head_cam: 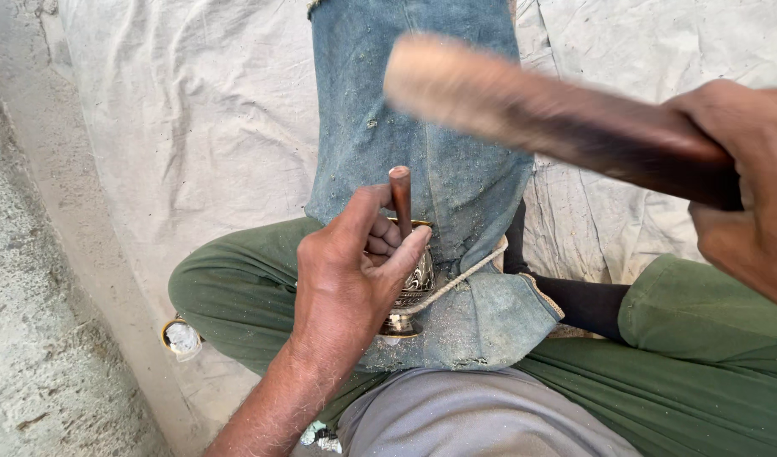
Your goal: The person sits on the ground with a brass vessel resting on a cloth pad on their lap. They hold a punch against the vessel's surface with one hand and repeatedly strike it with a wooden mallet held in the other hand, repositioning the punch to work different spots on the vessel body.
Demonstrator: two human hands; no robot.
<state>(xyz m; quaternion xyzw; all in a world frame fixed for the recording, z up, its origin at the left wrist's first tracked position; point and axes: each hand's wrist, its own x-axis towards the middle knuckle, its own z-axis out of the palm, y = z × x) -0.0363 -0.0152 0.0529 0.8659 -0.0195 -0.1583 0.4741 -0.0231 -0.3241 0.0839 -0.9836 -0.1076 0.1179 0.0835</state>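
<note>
Left hand (350, 271) pinches a punch (400, 199); right hand (748, 182) clasps a mallet (541, 114) above canvas floor sheet (194, 118).

You have two bare hands in view: your left hand (350, 271) and your right hand (748, 182). There is one metal punch (400, 190), one wooden mallet (541, 114), one engraved brass cup (414, 292), one denim cloth (422, 127), one cord (456, 279) and one pale canvas sheet (194, 110). One small round metal object (182, 337) lies by your knee.
</note>
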